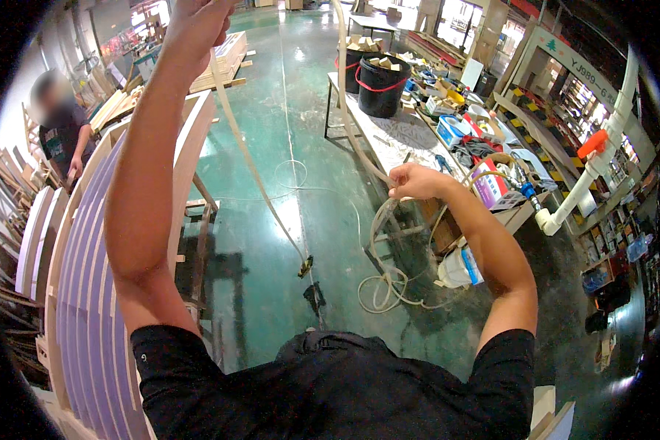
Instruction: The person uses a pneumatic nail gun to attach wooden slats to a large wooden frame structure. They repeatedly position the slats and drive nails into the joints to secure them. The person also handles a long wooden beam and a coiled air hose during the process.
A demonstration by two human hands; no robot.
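My left hand (200, 31) is raised high at the top edge, its fingers curled around a pale air hose (251, 160). From there the hose hangs down and ends in a small dark-and-brass fitting (306, 266), which dangles above the floor. At chest height on the right, my right hand (418, 181) pinches a pale hose length (358, 136) that runs up out of view. Below that hand, loose hose coils (386, 287) trail down to the green floor. Whether both lengths are one hose is hidden beyond the top edge.
A curved wooden frame with purple strips (88, 271) stands at left; a person (66, 132) is beyond it. Black buckets (383, 86) of wood pieces sit on a cluttered table (389, 136) ahead right. A white pipe (583, 187) with a red valve handle rises at right. A white bucket (456, 270) stands below.
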